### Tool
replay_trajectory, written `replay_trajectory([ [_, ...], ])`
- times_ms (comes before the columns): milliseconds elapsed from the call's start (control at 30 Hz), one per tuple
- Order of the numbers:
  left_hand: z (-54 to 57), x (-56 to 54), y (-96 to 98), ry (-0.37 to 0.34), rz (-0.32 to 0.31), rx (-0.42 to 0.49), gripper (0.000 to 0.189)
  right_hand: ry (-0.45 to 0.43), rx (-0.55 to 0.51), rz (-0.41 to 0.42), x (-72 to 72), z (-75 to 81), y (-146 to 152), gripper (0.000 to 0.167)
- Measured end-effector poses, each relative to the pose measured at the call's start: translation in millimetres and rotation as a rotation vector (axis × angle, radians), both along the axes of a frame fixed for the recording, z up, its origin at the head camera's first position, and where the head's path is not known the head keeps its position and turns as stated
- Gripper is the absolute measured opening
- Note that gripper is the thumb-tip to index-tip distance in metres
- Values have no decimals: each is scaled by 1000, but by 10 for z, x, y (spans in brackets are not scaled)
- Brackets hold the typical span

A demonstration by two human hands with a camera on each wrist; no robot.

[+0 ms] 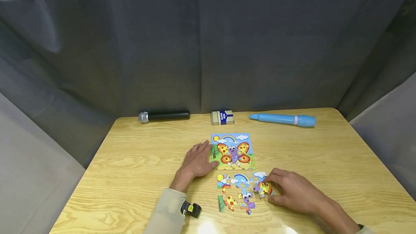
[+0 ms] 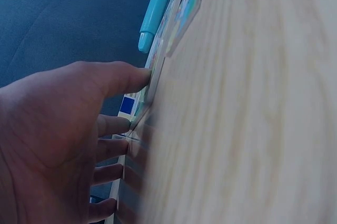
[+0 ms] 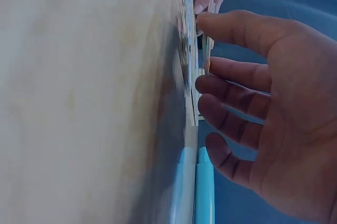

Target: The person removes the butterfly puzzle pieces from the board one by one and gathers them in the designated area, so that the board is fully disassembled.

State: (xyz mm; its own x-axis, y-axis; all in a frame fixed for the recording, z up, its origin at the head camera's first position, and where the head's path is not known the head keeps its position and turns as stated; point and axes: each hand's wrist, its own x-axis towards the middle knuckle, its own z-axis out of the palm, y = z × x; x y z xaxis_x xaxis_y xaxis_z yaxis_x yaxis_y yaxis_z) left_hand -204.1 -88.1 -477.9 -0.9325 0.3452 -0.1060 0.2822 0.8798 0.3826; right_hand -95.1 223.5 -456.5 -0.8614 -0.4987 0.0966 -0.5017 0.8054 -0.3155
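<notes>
A square butterfly picture board lies flat in the middle of the table. My left hand rests at its left side, thumb and fingertips touching the edge, as the left wrist view also shows. Below the board are several loose jigsaw pieces: a sun piece, a rainbow piece, a green-and-yellow wing piece and a purple face piece. Between thumb and fingers, my right hand pinches a butterfly-wing puzzle piece, raised off the table beside a cloud piece, which it partly covers.
Along the back edge lie a black microphone, a flat pack of thin sticks with a blue label, and a light-blue wand-shaped object. Dark fabric hangs behind the wooden table.
</notes>
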Motion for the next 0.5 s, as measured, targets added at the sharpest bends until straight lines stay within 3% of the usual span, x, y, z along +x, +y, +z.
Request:
replay_trajectory([
  [500, 18, 10, 8, -2, 3, -3, 71, -47, 44, 11, 137, 4, -15, 33],
])
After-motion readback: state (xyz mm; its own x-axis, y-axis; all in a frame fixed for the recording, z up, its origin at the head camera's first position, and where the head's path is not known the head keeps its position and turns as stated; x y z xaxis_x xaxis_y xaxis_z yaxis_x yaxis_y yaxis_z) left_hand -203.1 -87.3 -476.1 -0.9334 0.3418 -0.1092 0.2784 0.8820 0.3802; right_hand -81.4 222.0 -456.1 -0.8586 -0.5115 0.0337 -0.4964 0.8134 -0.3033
